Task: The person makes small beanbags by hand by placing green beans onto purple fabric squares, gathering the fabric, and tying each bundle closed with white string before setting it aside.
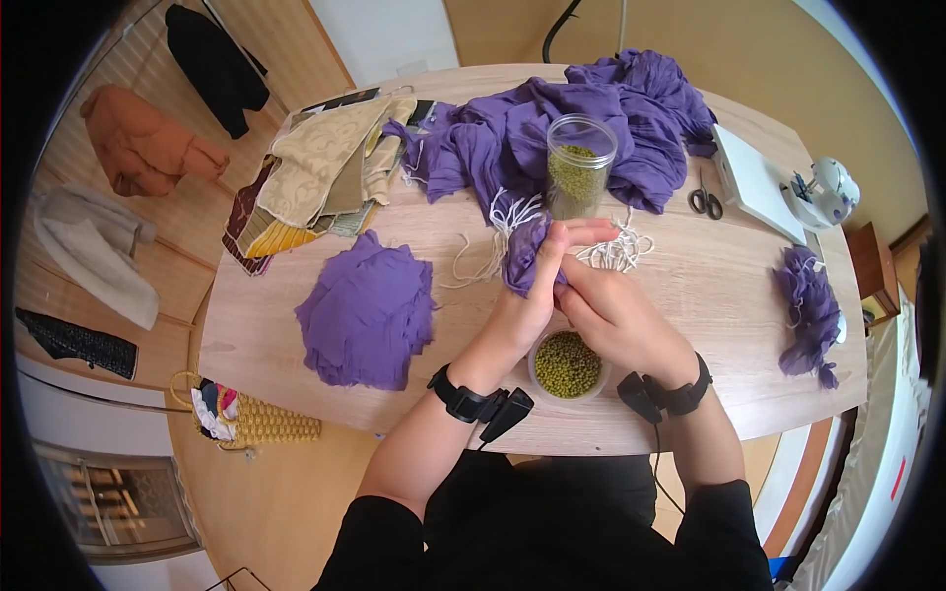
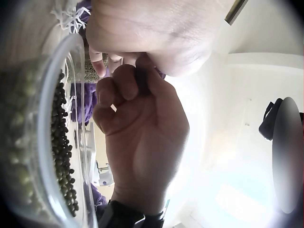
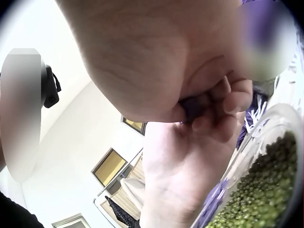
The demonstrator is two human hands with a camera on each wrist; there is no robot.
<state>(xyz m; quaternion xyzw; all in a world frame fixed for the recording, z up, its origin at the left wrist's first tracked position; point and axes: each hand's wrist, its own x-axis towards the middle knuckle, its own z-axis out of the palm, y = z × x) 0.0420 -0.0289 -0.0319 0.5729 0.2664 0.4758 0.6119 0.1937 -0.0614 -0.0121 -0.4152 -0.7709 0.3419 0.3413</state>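
Observation:
Both hands meet above the table, close over a clear round tub [image 1: 567,366] of small green beans. My left hand [image 1: 535,293] grips a small bunched piece of purple cloth [image 1: 520,258]. Against it, my right hand [image 1: 623,313] pinches the same cloth with curled fingers and thumb. A dark purple bit of the cloth [image 3: 192,109] shows between the hands in the right wrist view; the rest of it is hidden by the fingers. Just beyond the hands stands a clear jar [image 1: 579,177], partly filled with green beans. White strings [image 1: 512,222] lie beside the bunched cloth.
A stack of purple cloth pieces [image 1: 365,313] lies at the left, with patterned fabrics [image 1: 315,163] behind it. A large purple cloth [image 1: 493,123] covers the back. Scissors [image 1: 706,200], a small sewing machine [image 1: 826,192] and bunched purple cloth [image 1: 808,310] sit at the right.

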